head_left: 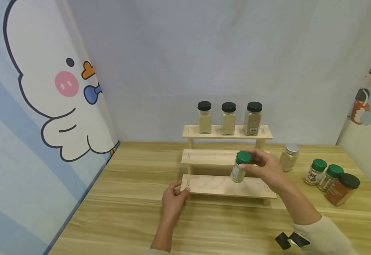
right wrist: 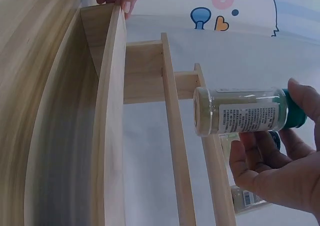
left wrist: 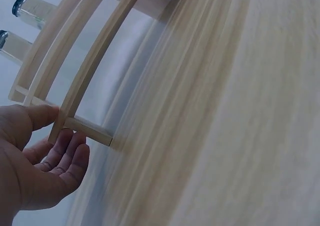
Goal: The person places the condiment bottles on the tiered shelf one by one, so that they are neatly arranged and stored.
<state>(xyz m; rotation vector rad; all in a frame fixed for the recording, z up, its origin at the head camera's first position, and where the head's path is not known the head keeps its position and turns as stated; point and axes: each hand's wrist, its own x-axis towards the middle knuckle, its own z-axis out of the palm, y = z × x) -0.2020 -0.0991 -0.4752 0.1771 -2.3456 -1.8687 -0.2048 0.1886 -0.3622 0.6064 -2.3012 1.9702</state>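
A three-tier wooden spice rack (head_left: pixel 211 184) stands on the table. My left hand (head_left: pixel 172 200) pinches the left end of its lowest shelf, thumb on one face and fingers on the other, as the left wrist view (left wrist: pixel 45 156) shows. My right hand (head_left: pixel 265 168) holds a small clear spice jar (head_left: pixel 237 173) by its green lid. In the right wrist view the jar (right wrist: pixel 240 110) carries a printed label and some pale powder. It hangs in front of the middle and lowest shelves, apart from them. Three black-lidded jars (head_left: pixel 228 120) stand on the top shelf.
Right of the rack, on the table, stand a silver-lidded jar (head_left: pixel 289 157), two green-lidded jars (head_left: pixel 314 173) and a black-lidded jar of reddish-brown contents (head_left: pixel 340 191). A black strap-like item (head_left: pixel 290 241) lies by my right sleeve. A pale curtain wall (head_left: pixel 147 88) rises behind.
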